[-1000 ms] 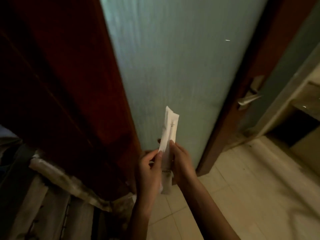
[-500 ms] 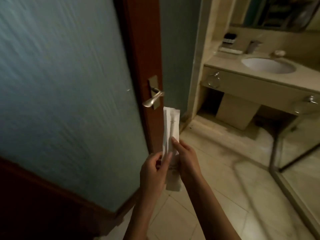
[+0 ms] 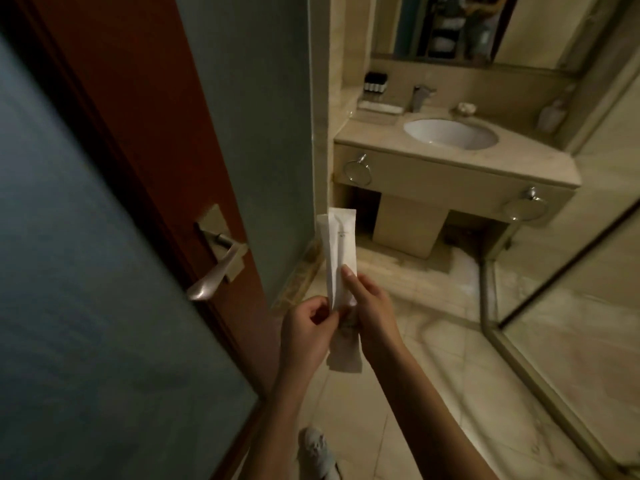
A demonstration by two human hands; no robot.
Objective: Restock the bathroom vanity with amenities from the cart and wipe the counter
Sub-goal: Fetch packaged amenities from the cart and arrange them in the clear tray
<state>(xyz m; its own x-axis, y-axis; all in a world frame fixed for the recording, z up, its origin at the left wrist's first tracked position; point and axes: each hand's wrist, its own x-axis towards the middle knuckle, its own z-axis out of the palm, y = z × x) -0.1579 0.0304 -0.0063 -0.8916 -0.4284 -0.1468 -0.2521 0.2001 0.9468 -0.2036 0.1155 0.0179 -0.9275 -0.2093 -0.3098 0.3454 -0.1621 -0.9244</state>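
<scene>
Packets: The white packets (image 3: 341,244) stand upright in front of me, gripped by both hands and well apart from the vanity. The offset top edges suggest two, though I cannot be sure.
Left hand: The left hand (image 3: 308,329) pinches their lower left edge between thumb and fingertips. I judge it is squaring the pair so one does not slide off the other.
Right hand: The right hand (image 3: 372,315) is clamped round the lower half, with the forefinger laid up the front face. I think that finger braces the long, limp wrappers so they do not fold.
Height: They are held high, probably so I can read the print while walking.
Door: The door (image 3: 114,237) stands open on my left, and its handle (image 3: 216,268) is near the left hand but not touching it.
Counter: The counter (image 3: 363,133) lies across the floor with the sink (image 3: 450,133) sunk in it. Dark bottles (image 3: 375,81) and a flat tray (image 3: 381,107) sit at its back left corner, left of the tap (image 3: 420,97). I take that corner as the drop spot.
Stage: This is the carry-in. Wiping has not begun, and I see no cloth.
Risk: The light is dim and the tiles look glossy, so I would step slowly.
</scene>
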